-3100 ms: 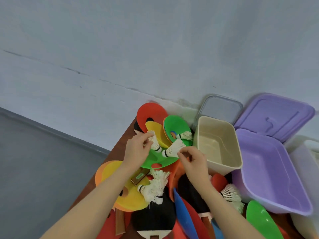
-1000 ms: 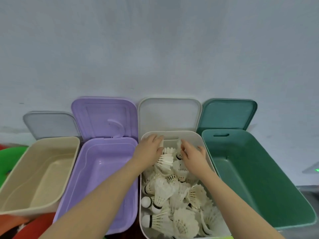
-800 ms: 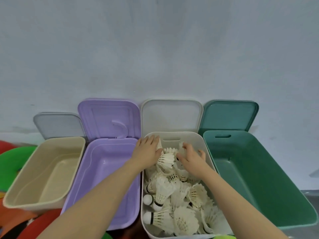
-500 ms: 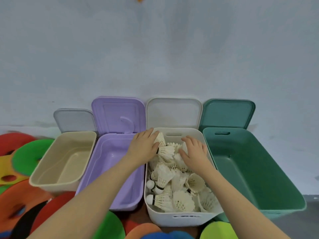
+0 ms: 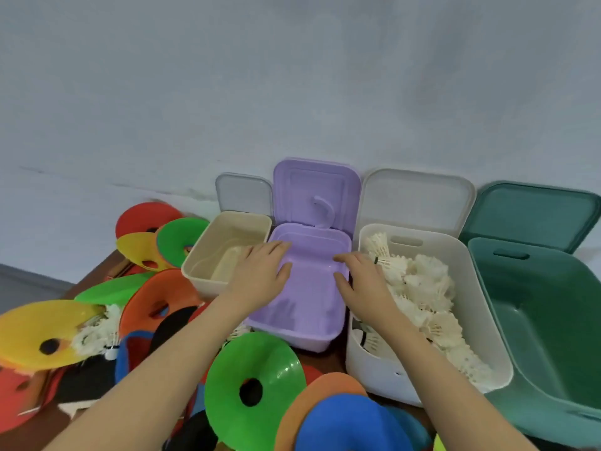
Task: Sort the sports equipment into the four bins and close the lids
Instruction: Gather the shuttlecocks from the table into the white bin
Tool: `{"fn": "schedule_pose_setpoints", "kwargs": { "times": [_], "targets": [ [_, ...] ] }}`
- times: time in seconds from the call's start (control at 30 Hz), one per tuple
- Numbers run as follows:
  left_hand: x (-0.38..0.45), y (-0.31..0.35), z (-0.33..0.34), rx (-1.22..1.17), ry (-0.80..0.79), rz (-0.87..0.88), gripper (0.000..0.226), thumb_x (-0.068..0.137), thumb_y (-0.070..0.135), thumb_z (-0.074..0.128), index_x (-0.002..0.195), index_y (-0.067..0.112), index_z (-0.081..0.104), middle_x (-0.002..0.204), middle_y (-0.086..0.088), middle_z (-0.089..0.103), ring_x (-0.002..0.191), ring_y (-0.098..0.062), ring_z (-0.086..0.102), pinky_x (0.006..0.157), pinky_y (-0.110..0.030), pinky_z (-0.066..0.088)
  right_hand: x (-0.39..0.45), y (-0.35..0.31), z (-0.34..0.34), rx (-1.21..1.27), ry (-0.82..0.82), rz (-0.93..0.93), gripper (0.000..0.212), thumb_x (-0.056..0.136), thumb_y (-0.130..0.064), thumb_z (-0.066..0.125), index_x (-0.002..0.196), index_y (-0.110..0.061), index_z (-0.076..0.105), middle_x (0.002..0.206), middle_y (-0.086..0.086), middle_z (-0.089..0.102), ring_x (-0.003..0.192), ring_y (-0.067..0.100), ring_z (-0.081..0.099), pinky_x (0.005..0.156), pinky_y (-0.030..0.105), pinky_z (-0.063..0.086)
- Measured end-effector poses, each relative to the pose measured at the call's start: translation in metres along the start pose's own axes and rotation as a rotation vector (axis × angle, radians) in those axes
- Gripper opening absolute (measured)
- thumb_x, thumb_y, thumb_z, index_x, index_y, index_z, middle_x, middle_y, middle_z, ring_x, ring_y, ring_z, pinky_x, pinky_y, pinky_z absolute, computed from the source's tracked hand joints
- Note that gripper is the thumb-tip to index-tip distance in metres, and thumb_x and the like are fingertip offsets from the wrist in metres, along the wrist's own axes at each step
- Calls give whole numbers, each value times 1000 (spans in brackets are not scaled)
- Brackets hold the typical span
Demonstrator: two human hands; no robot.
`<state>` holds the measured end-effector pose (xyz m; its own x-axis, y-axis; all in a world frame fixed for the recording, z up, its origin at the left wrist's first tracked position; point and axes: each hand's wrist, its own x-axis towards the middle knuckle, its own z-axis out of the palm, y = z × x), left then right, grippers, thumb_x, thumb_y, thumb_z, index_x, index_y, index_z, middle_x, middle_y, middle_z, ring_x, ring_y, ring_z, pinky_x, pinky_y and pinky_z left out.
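Note:
Four bins stand in a row against the wall, lids up: a beige bin (image 5: pixel 195 271), a purple bin (image 5: pixel 305 307), a white bin (image 5: pixel 481 320) and a green bin (image 5: pixel 559 336). The white bin holds several white shuttlecocks (image 5: pixel 419 288). My left hand (image 5: pixel 260 275) hovers over the purple bin's left edge, fingers spread, holding nothing. My right hand (image 5: pixel 361 281) hovers between the purple and white bins, fingers apart and empty. More shuttlecocks (image 5: pixel 94 333) lie among coloured disc cones at the left.
Disc cones in green (image 5: pixel 257 385), yellow (image 5: pixel 42 333), orange (image 5: pixel 156 301), red (image 5: pixel 146 216) and blue (image 5: pixel 348 424) are piled on the brown table, left and front. Black paddles (image 5: pixel 81 379) lie under them. A grey wall rises behind the bins.
Both hands have left the white bin and moved left over the purple bin, now empty. The view has swung left, bringing the pile of cones into sight.

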<state>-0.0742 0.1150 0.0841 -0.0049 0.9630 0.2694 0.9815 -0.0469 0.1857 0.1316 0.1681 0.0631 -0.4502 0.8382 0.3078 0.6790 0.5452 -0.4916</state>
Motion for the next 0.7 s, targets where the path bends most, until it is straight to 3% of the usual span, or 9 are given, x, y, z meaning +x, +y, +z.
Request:
{"fn": "schedule_pose_setpoints", "kwargs": {
  "times": [0.1,0.2,0.3,0.47,0.7],
  "targets": [
    [-18,-41,-10,-25,12,-42,69,77,47,20,125,13,57,125,-5,59,113,-26,55,95,-38,34,11,-34,28,13,-39,-39,42,85,-31,41,119,-14,56,119,3,58,111,28,53,93,43,39],
    [-34,-91,-16,-41,9,-86,66,80,47,22,130,17,53,131,-1,55,121,-22,48,99,-34,27,22,-67,61,13,-54,-47,34,89,-25,47,120,-15,56,120,3,58,111,26,53,91,39,38],
    [-47,-150,-14,-46,9,-73,59,83,44,26,126,17,56,127,0,58,118,-24,51,95,-37,30,34,-106,99,52,-50,-35,29,90,-17,50,116,-11,60,112,7,61,104,27,56,87,39,42],
    [-66,-241,-7,-65,-42,-38,53,83,39,31,120,16,60,124,-2,60,116,-25,53,94,-34,24,46,-167,165,116,-10,43,35,84,-28,45,109,-11,63,106,6,63,97,25,59,85,37,45],
    [-114,-332,-10,-122,-94,-90,57,84,45,29,122,16,60,127,-1,57,120,-24,49,98,-39,29,52,-238,228,219,-102,0,32,86,-32,48,106,-12,63,95,2,61,88,18,58,77,38,48]
  ]
}}
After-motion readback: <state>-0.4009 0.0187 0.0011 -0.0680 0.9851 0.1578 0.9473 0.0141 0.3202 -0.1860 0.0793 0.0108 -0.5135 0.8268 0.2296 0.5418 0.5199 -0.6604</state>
